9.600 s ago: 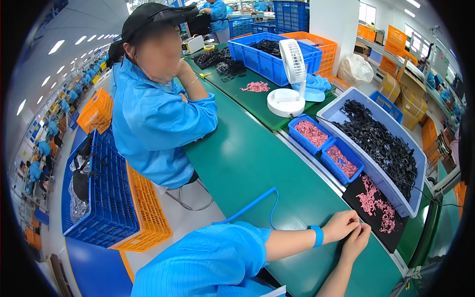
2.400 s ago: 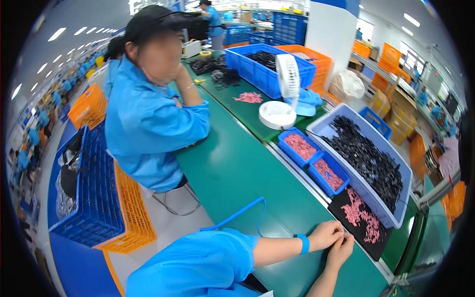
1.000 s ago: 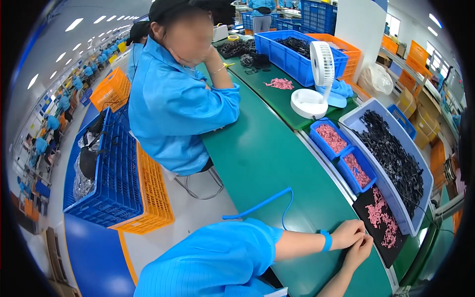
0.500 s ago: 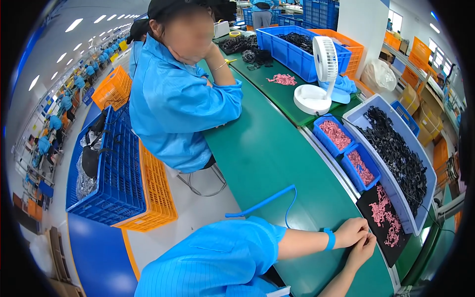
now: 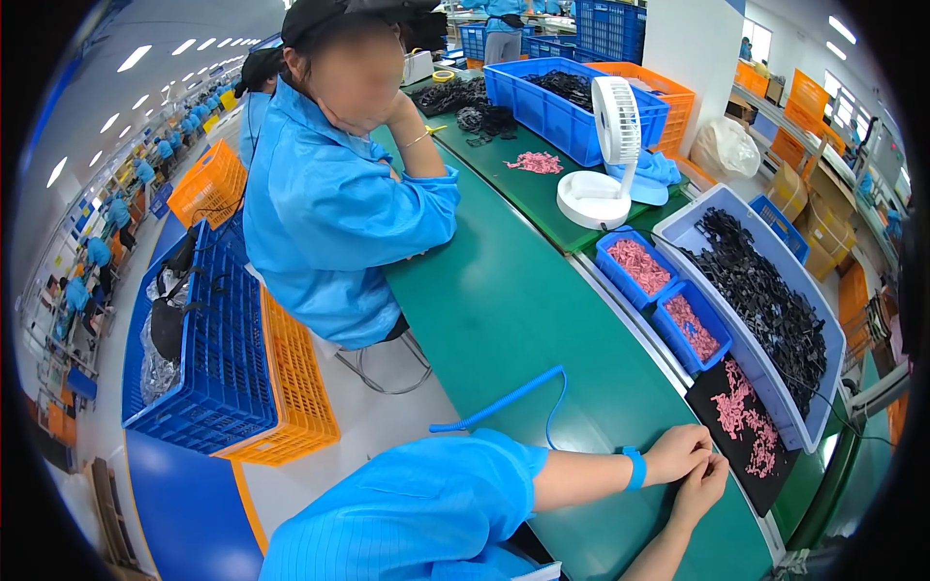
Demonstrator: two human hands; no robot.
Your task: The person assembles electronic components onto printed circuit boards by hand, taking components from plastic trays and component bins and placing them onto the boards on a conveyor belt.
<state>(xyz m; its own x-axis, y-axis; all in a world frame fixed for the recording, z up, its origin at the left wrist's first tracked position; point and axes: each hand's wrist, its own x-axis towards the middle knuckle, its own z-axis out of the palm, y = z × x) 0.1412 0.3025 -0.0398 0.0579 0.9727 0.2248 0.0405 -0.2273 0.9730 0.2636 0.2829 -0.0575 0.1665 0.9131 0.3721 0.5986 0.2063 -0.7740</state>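
My left hand (image 5: pixel 677 454), with a blue wrist strap (image 5: pixel 635 468) on it, meets my right hand (image 5: pixel 699 490) over the near right side of the green work surface (image 5: pixel 504 300). Fingers of both hands are pinched together at the tips. Whatever they hold is too small or hidden to make out. Just right of them lies a black mat (image 5: pixel 765 489) with loose small pink parts (image 5: pixel 746 416) scattered on it. A blue coiled cord (image 5: pixel 499 407) lies on the green surface left of my hands.
Two small blue bins (image 5: pixel 692 363) of pink pieces stand beyond the mat, beside a large grey-blue tub (image 5: pixel 823 407) of black parts. Farther back are a white fan (image 5: pixel 593 198) and a blue crate (image 5: pixel 581 140). Across the surface a person (image 5: pixel 339 213) leans on an elbow. Stacked crates (image 5: pixel 291 387) stand left.
The whole view has shifted slightly, so the scene sits a little farther left. My hands stay together beside the mat, fingers still pinched.
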